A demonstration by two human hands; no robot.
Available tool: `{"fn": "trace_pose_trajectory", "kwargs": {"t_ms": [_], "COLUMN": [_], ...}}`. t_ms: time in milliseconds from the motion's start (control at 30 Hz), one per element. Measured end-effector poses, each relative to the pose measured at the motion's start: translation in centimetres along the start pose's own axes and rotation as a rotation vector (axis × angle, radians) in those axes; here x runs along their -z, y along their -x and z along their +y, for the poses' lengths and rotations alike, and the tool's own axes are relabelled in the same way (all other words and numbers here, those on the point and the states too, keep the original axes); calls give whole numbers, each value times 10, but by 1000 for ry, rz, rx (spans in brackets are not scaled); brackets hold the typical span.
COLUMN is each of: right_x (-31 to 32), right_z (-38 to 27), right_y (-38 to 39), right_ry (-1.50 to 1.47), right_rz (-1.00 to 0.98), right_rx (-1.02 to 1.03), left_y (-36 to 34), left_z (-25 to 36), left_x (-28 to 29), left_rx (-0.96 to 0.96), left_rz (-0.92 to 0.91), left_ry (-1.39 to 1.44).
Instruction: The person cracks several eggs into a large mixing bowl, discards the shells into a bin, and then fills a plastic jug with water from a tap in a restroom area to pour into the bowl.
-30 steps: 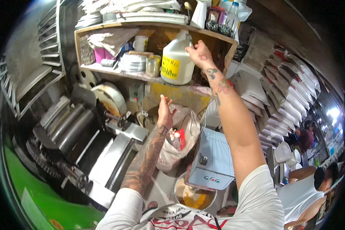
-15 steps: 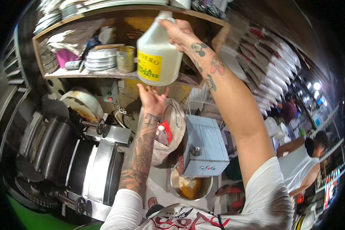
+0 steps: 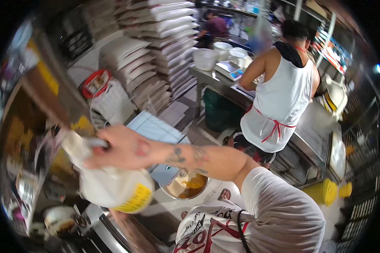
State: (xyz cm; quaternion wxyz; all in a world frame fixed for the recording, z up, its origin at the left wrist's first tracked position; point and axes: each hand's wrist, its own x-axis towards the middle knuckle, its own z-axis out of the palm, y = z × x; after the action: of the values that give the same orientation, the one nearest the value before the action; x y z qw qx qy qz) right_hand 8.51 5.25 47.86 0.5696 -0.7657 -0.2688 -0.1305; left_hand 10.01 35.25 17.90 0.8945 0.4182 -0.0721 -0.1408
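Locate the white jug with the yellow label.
Head view, left of centre: the jug is in the right hand, just left of the metal bowl.

Visible were one jug [image 3: 107,183], one right hand [image 3: 124,145], and at least two other people, one in white [image 3: 278,105] and one in dark red [image 3: 216,26]. Three white tubs [image 3: 205,60] and one scale [image 3: 230,70] stood on the table [image 3: 212,77]. Also counted were one metal bowl [image 3: 185,197], one green bin [image 3: 221,110], one red basin [image 3: 88,92] and one light-blue box [image 3: 154,126]. Overlapping sacks [image 3: 169,40] could not be counted.

A white T-shirt [image 3: 278,206] bears red print [image 3: 217,231]; tattoos [image 3: 176,156] dot the right forearm [image 3: 190,159].
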Motion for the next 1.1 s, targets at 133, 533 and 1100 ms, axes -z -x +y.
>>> {"fn": "trace_pose_trajectory", "kwargs": {"t_ms": [133, 533, 1100], "right_x": [88, 258, 373], "right_z": [43, 131, 234], "right_y": [123, 387, 421], "right_ry": [15, 304, 201], "right_rz": [-103, 251, 453], "right_rx": [-190, -543, -971], "left_y": [94, 78, -149], "left_z": [-136, -288, -397], "left_x": [26, -85, -294], "left_rx": [180, 854, 763], "left_rz": [270, 270, -470], "left_ry": [119, -645, -859]}}
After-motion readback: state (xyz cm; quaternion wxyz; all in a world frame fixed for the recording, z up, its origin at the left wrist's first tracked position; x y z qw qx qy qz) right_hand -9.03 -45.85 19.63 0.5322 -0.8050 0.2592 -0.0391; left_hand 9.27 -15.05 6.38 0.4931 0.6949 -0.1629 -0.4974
